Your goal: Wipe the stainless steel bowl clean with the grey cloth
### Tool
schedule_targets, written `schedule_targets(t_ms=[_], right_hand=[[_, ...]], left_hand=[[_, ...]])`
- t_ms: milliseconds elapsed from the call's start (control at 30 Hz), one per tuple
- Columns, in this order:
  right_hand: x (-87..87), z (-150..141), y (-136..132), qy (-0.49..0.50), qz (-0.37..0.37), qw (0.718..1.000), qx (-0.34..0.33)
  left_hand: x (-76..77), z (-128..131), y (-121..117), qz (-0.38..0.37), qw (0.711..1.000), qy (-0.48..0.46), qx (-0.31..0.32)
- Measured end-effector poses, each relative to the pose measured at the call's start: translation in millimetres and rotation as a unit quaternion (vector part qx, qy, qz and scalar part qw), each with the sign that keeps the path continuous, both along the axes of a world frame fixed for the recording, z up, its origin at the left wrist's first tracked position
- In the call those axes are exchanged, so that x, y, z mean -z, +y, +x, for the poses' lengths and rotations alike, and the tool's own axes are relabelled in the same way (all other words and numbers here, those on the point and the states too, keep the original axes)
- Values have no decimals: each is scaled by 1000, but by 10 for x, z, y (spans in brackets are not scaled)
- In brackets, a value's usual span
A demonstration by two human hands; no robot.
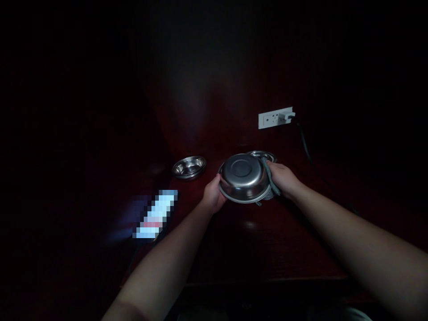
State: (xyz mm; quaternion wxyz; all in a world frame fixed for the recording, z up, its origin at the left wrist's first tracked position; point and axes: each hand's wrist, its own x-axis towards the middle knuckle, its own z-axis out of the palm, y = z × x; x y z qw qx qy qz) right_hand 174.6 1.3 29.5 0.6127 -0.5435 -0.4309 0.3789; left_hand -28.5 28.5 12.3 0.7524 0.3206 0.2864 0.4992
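Note:
A shiny steel bowl (243,174) is held bottom up above the dark red table, its round base facing me. My left hand (214,195) grips its left rim, thumb on the outside and the other fingers mostly hidden beneath. On the opposite side, my right hand (281,177) is closed on a grey-green cloth (271,178), pressing it against the bowl's right side. Part of the cloth hangs below the rim. Behind the held bowl, another steel dish (264,155) shows only in part.
Steel bowls (189,167), seemingly stacked, stand at the table's back left. A lit phone-like screen (155,215), blurred out, is near the left edge. A white wall socket (275,118) holds a plug with a dark cable (305,143) running down to the right. The surroundings are very dark.

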Motion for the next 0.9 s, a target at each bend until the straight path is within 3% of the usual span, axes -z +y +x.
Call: schedule_targets(t_ms=[67,167,267,500,667,800,900], right_hand=[[12,39,6,-99,4,995,2],[-1,102,6,-255,13,966,34],[-24,133,1,-331,17,942,49],[-27,147,13,-360,19,929,78],[-64,153,-16,-332,87,933,111],[-103,73,-63,-283,141,944,98],[-110,13,-85,-300,137,942,68]], left_hand=[[7,23,22,2,999,-5,-31],[14,49,44,4,999,-5,-44],[17,65,45,12,998,-19,-55],[23,68,-14,-13,996,15,-82],[33,70,-25,-19,996,19,-84],[40,83,-40,-29,996,24,-86],[25,92,-58,-37,995,21,-87]])
